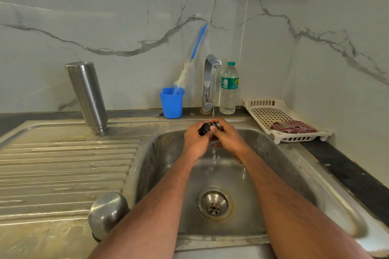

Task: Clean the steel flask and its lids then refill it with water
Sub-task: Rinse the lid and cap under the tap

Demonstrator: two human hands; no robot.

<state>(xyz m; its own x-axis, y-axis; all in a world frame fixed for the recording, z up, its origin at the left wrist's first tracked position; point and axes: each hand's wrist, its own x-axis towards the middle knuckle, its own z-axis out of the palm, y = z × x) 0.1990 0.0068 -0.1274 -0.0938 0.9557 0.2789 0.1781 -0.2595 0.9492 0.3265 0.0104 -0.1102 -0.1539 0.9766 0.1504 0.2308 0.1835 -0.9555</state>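
Note:
The steel flask [88, 95] stands upside down, mouth on the drainboard, at the back left. Its rounded steel outer lid [107, 214] sits upside down near the sink's front left corner. Over the sink basin [284, 170], my left hand [194, 142] and my right hand [228, 137] both grip a small black inner lid [205, 128] under the running stream from the tap [210, 82]. Water falls past my hands toward the drain [214, 203]. My fingers hide most of the black lid.
A blue cup [171, 103] holding a long bottle brush [190, 69] stands left of the tap. A plastic water bottle [229, 88] stands right of it. A white plastic basket [271, 115] with a folded cloth [293, 127] sits on the counter at right.

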